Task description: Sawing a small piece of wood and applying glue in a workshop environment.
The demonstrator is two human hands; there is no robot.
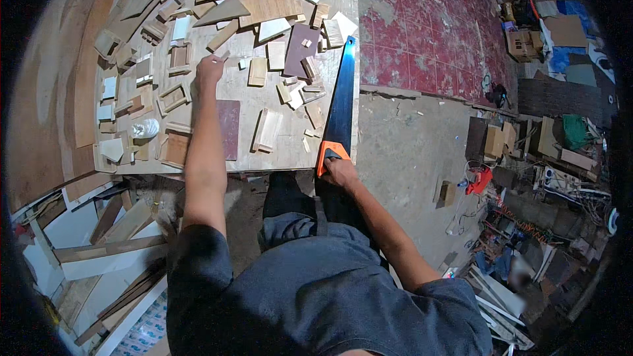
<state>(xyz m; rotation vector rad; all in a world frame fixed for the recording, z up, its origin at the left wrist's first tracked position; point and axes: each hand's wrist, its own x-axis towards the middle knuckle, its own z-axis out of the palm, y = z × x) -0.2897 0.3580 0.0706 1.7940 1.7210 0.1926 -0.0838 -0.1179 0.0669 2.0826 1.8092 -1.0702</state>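
Observation:
My right hand [341,172] is wrapped round the orange handle [333,149] of a handsaw [340,95]. Its dark blade lies along the right edge of the wooden workbench [247,111], pointing away from me. Farther out on the left, my left hand [210,70] is closed above the bench, its fingers by a small pale bit too small to name. Around that hand are a small open wooden box [180,59], a light wood block [258,72] and a tiny white cube [243,64]. A dark red board [229,129] lies beside my left forearm.
Wood offcuts [270,6] crowd the bench's far side. A roll of white string [145,128] stands at the left among small wooden frames. Scrap boards [112,250] lean at lower left. Right of the bench are a red tiled floor [422,33] and piled clutter [527,224].

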